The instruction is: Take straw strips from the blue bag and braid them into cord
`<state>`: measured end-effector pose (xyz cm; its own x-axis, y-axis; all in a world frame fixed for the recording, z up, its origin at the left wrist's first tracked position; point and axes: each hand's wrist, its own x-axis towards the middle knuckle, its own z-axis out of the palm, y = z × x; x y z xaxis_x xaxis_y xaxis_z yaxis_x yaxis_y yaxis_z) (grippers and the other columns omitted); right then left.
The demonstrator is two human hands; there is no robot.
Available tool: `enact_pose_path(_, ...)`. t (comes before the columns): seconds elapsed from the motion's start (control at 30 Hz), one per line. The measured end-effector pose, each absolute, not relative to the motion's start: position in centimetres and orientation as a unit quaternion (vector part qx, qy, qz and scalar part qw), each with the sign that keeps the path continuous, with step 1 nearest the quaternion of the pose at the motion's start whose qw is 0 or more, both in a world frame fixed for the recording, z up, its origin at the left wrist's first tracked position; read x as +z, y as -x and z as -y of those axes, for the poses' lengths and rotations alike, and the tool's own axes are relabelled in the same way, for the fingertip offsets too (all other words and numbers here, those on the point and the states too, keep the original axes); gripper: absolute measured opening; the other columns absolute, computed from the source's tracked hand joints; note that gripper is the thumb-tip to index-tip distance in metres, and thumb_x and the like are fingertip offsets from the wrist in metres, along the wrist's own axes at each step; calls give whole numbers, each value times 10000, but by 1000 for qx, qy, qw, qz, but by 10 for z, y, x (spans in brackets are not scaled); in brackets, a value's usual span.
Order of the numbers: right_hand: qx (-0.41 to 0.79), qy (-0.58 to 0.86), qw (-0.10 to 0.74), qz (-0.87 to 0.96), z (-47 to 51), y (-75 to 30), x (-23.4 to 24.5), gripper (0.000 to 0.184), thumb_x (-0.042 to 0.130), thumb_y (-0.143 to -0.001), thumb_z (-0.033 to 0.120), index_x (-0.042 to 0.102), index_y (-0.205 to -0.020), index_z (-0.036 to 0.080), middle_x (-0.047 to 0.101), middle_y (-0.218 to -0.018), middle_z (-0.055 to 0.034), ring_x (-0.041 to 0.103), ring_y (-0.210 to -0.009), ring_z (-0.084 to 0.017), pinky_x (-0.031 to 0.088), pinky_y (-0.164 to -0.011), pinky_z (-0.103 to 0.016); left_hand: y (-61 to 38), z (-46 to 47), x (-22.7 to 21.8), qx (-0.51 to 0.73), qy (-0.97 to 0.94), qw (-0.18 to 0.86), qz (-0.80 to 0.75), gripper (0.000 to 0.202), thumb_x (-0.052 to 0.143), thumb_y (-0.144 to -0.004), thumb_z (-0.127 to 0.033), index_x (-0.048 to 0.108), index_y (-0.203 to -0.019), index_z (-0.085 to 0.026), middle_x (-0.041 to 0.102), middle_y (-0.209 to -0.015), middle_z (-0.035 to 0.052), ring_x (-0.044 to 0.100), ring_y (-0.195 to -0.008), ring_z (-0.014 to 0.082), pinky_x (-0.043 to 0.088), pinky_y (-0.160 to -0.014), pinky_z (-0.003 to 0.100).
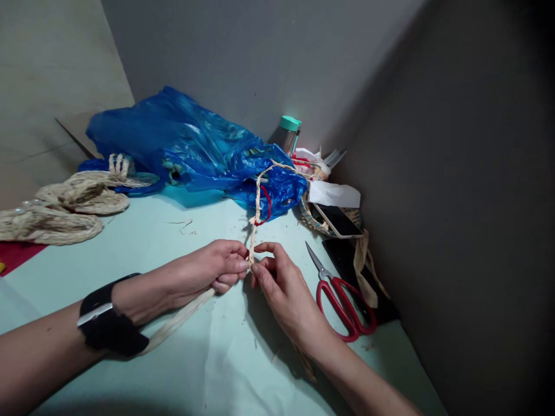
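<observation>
A pale braided cord (257, 202) of natural fibre rises from my fingers toward the blue bag, with a red string (267, 207) tied around it partway up. My left hand (223, 266) pinches the lower end of the braid between thumb and fingers, and a loose flat strand (182, 318) trails from it under the wrist. Close on the other side, my right hand (277, 277) has its thumb and a finger at the same spot, closed on the braid. Another strand end (306, 367) hangs below my right wrist.
A blue plastic bag (195, 144) lies at the back. Red-handled scissors (342, 300) rest to the right, near a phone (338, 221) on a basket (312, 218). Bundles of braided fibre (65, 211) lie at left. A green-capped bottle (288, 134) stands by the wall.
</observation>
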<state>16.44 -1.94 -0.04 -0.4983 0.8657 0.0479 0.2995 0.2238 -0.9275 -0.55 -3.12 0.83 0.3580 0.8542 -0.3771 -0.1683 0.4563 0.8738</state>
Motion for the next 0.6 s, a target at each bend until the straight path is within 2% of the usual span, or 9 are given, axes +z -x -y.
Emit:
enact_pose_path(0.07,451,398,280,748,20,-167,2,189,441,-940,205,421,-1128,187,601,-722,30,519,-632,-123,371,-620,-229,4,33,10,348,-402,706,-468,61,574,-841,-181,553,-810,-133,495,-620,-57,238,-448,15,141,-435,189)
enact_pose_path(0.17,406,404,229,787,20,-171,9,141,443,-946,210,431,-1085,192,623,-738,17,523,-632,-131,353,-611,-235,3,35,11,353,-455,638,-511,77,571,-805,-177,577,-744,-129,557,-643,-24,311,-467,32,188,-454,213)
enact_pose_path(0.23,352,425,188,812,19,-173,15,43,460,-943,222,478,-974,198,603,-703,13,498,-598,-133,315,-576,-240,2,37,11,355,-477,603,-532,94,567,-788,-184,578,-708,-136,567,-636,-22,337,-479,45,208,-468,226)
enact_pose_path(0.3,290,439,162,835,20,-175,20,95,476,-934,210,497,-841,199,581,-691,3,478,-580,-130,284,-558,-248,1,37,10,351,-487,585,-546,106,559,-775,-190,581,-684,-142,570,-626,-25,337,-479,54,208,-470,239)
enact_pose_path(0.37,231,439,159,854,22,-175,22,135,486,-920,175,511,-789,195,568,-717,-12,480,-591,-131,273,-560,-254,-1,37,10,345,-490,571,-561,115,560,-758,-196,582,-656,-146,556,-595,-32,320,-468,59,197,-465,249)
enact_pose_path(0.47,149,430,164,875,26,-175,21,139,475,-908,140,555,-810,195,554,-768,-35,469,-589,-139,257,-557,-271,-5,37,11,347,-487,557,-576,140,574,-740,-225,580,-620,-152,498,-527,-53,294,-456,64,182,-457,254)
enact_pose_path(0.6,144,403,194,883,30,-173,16,158,455,-923,187,576,-820,184,583,-764,-56,495,-580,-153,277,-554,-288,-8,38,9,353,-480,553,-582,137,600,-711,-257,601,-620,-155,443,-485,-64,278,-451,70,162,-444,255)
